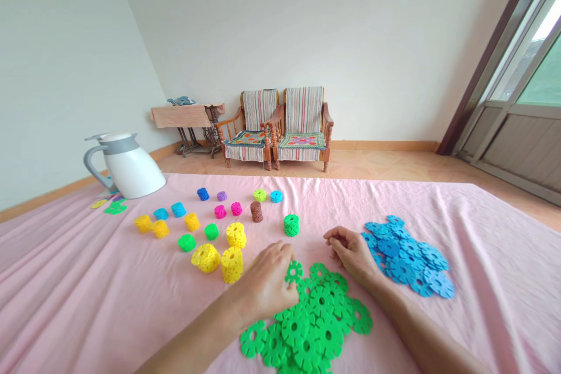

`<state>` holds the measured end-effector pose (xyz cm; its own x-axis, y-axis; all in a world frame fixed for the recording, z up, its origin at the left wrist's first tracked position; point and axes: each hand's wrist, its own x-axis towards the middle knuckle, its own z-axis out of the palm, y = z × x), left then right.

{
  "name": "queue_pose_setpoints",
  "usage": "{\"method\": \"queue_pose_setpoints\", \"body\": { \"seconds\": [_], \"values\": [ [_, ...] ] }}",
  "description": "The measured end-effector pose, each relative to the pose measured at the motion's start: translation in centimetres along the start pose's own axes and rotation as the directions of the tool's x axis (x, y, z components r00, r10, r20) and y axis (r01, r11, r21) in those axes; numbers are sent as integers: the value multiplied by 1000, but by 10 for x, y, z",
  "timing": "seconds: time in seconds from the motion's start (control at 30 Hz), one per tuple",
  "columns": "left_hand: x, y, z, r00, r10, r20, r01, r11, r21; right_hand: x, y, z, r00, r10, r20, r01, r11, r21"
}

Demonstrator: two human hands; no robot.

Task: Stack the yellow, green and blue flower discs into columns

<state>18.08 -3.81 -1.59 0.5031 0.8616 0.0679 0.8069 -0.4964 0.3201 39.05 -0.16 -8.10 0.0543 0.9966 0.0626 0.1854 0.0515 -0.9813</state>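
Note:
My left hand [270,279] is over the left edge of a loose pile of green notched discs [322,301]. Its fingers are curled, with a single green notched disc [294,272] showing tilted up between forefinger and thumb. To the right of the pile's far edge, my right hand [350,252] has its fingers bent in and closed; I see nothing in them. Just ahead, between the two hands, stands a short stack of green discs [291,225]. A pile of blue notched discs [405,257] lies right of my right hand.
Yellow disc stacks [232,264] stand left of my left hand, with several smaller coloured stacks beyond, including a brown stack [256,211]. A white jug [131,166] is at the far left of the pink cloth [495,257]. Two wooden armchairs [302,123] stand past the table.

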Motion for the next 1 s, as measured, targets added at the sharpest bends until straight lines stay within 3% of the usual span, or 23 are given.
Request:
{"method": "queue_pose_setpoints", "body": {
  "seconds": [0.17,0.73,0.87,1.0],
  "values": [
    [14,-19,-13,997,-43,-57,48,995,90,0,-1,1,1000,-2,-2,2,1000,-12],
    [23,-29,3,998,-66,-14,67,988,142,1,1,0,1000,-19,3,19,999,-30],
    [15,-23,-2,995,-25,-102,35,994,100,1,2,-1,1000,-13,8,13,999,-33],
    [-10,-21,-2,972,37,-232,-40,999,-12,0,3,0,1000,-23,15,24,999,-41]
  ]
}}
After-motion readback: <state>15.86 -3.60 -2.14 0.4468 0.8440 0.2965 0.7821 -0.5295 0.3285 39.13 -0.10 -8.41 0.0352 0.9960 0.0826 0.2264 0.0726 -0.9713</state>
